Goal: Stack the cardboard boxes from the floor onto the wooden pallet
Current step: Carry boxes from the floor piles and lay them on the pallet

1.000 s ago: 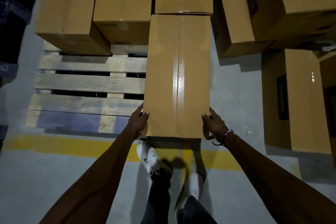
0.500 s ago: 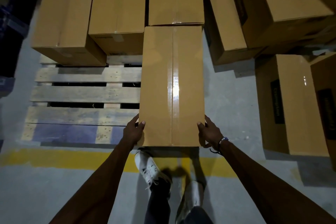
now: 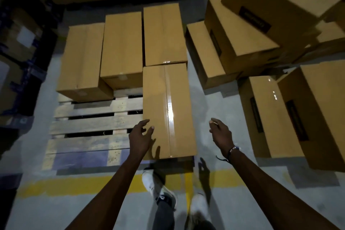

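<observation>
Both hands off nearest box — fingers loose

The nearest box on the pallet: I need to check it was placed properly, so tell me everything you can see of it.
The nearest box is plain brown cardboard, long and rectangular, its top flaps sealed by a glossy tape strip down the middle. It lies flat on the right side of the wooden pallet, its far end butted against the box behind. Neither hand holds it: the left hand hovers open over its near left corner, the right hand is off to its right.
</observation>
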`<act>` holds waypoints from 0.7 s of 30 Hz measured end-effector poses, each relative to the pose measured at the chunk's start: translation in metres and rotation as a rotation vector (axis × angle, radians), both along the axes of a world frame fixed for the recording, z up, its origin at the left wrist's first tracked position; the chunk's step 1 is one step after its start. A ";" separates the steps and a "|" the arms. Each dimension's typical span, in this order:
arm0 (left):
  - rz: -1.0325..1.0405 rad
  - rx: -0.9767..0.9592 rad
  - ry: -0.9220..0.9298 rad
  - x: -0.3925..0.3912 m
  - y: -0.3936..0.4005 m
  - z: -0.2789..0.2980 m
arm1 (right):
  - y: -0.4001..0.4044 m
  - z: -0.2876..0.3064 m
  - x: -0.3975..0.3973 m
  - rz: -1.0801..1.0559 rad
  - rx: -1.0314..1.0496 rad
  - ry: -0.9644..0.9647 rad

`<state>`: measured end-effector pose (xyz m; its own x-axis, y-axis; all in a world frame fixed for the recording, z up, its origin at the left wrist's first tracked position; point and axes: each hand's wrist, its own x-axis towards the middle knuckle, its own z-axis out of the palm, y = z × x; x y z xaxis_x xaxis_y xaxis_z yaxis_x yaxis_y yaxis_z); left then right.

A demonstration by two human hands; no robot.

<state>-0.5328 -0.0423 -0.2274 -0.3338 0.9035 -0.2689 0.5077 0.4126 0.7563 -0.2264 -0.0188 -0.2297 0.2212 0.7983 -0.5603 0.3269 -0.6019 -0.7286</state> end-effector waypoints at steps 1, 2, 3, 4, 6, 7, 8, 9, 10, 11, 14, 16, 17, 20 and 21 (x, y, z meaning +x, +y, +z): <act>-0.005 0.009 -0.018 0.005 -0.001 0.023 | -0.004 0.020 0.009 -0.023 0.015 0.012; -0.008 0.025 -0.034 0.011 -0.003 0.048 | -0.008 0.041 0.017 -0.045 0.026 0.022; -0.009 0.041 -0.046 0.016 -0.006 0.073 | -0.013 0.064 0.025 -0.061 0.038 0.027; -0.010 0.059 -0.056 0.022 -0.010 0.099 | -0.020 0.088 0.034 -0.073 0.046 0.033; -0.008 0.074 -0.068 0.029 -0.017 0.139 | -0.032 0.127 0.050 -0.095 0.071 0.051; -0.011 0.074 -0.081 0.033 -0.023 0.162 | -0.041 0.151 0.058 -0.116 0.082 0.058; -0.016 0.081 -0.093 0.037 -0.030 0.182 | -0.053 0.175 0.066 -0.146 0.091 0.070; -0.021 0.091 -0.097 0.041 -0.037 0.200 | -0.066 0.196 0.076 -0.184 0.100 0.086; -0.031 0.104 -0.096 0.045 -0.043 0.217 | -0.080 0.220 0.085 -0.224 0.105 0.101; -0.050 0.105 -0.093 0.050 -0.050 0.234 | -0.094 0.241 0.093 -0.267 0.111 0.106; -0.136 0.108 -0.087 0.067 -0.070 0.278 | -0.139 0.285 0.122 -0.362 0.116 0.111; -0.189 0.098 -0.062 0.077 -0.082 0.301 | -0.171 0.304 0.140 -0.423 0.101 0.140; -0.214 0.092 -0.064 0.081 -0.087 0.311 | -0.185 0.312 0.148 -0.466 0.100 0.159; -0.261 0.082 -0.127 0.093 -0.101 0.330 | -0.228 0.336 0.163 -0.607 0.127 0.209; -0.271 0.075 -0.160 0.097 -0.103 0.335 | -0.239 0.342 0.166 -0.647 0.140 0.224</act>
<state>-0.4354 -0.1456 0.1077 -0.0368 0.9731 -0.2274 0.4634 0.2183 0.8588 -0.0605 -0.2582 0.1125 0.5678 0.6130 -0.5494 -0.2325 -0.5209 -0.8214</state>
